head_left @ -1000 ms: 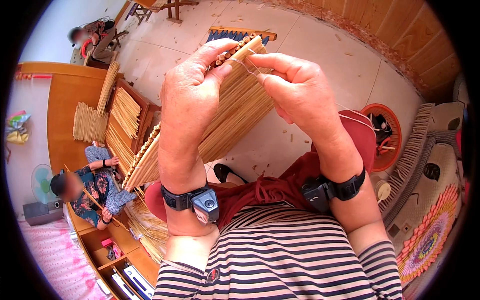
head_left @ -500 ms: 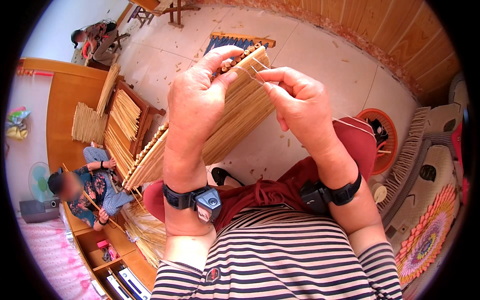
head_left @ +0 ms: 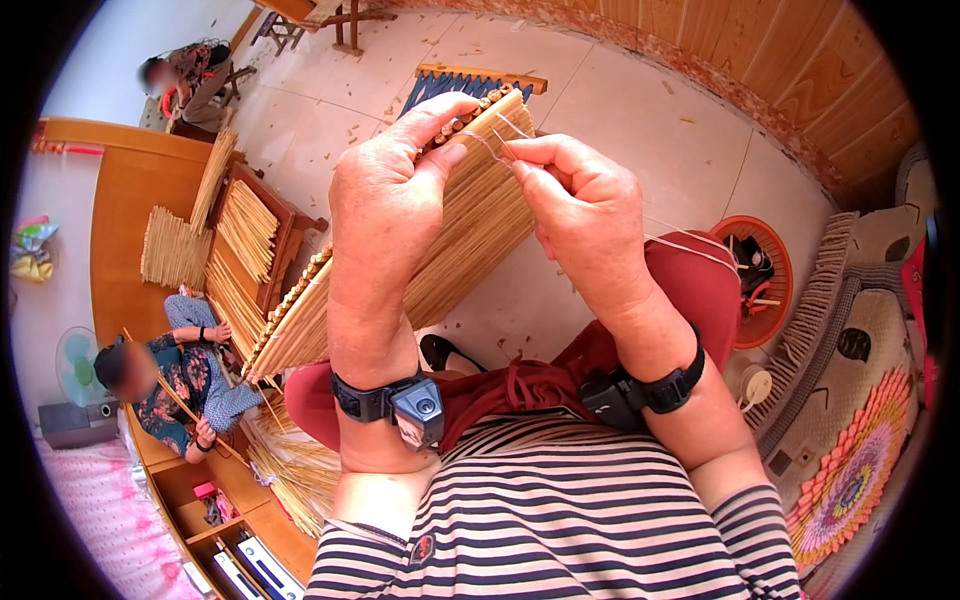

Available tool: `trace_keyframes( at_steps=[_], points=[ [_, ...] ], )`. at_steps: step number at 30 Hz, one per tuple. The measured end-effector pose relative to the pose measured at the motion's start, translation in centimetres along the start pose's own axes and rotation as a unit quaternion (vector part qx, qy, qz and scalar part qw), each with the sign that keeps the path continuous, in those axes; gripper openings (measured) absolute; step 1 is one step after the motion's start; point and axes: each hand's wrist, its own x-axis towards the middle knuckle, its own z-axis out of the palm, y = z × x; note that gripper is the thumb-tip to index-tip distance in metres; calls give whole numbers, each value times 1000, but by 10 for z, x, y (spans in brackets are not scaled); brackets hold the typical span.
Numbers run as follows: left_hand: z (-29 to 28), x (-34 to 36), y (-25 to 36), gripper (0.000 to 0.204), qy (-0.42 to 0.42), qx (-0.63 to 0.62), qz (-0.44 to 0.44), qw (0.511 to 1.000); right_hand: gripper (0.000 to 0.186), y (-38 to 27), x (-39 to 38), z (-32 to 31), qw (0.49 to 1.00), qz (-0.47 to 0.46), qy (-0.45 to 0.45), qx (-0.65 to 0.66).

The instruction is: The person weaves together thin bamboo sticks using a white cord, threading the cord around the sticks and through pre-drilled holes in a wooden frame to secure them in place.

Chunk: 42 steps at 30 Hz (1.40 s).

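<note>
My left hand (head_left: 385, 200) grips the upper corner of a slanting mat of pale straw-like sticks (head_left: 460, 245), thumb on the face and fingers over the round cut ends. Thin pale thread (head_left: 481, 138) crosses near that corner. My right hand (head_left: 585, 215) is closed in a pinch on the thread just right of my left thumb; whether a needle is among it is too small to tell. A loose length of white cord trails from behind my right hand over my red-clad right knee (head_left: 700, 290).
Two other people (head_left: 195, 390), (head_left: 190, 85) sit at left and far back, near stick bundles (head_left: 175, 245) and a wooden rack (head_left: 285, 240). An orange basket (head_left: 778, 300) and a sofa (head_left: 850, 380) are at right. A blue-strapped wooden stool (head_left: 470, 80) stands beyond the mat.
Both hands and the mat corner dip and then rise slightly. Over the last half second my right hand has shifted a little to the left, still pinching.
</note>
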Motion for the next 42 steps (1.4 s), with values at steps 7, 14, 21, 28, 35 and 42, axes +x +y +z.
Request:
trace_keyframes(
  at_steps=[7,14,21,28,35,42],
  points=[
    [4,-9,1,30,-3,17,43,999,9,5,8,4,999,-16,32,18],
    [9,-18,6,32,-2,64,69,996,11,1,8,4,997,-20,70,16],
    [20,-84,28,48,-53,127,126,982,10,-13,-17,-64,970,-175,63,-155],
    [29,-108,33,43,-119,159,136,971,17,-12,-35,-95,991,56,-32,-118],
    [27,-107,34,40,-147,147,139,968,18,-11,-32,-94,995,19,-43,-86],
    [24,-104,29,43,-146,148,156,966,18,-13,-31,-90,993,40,-90,-59]
  ],
)
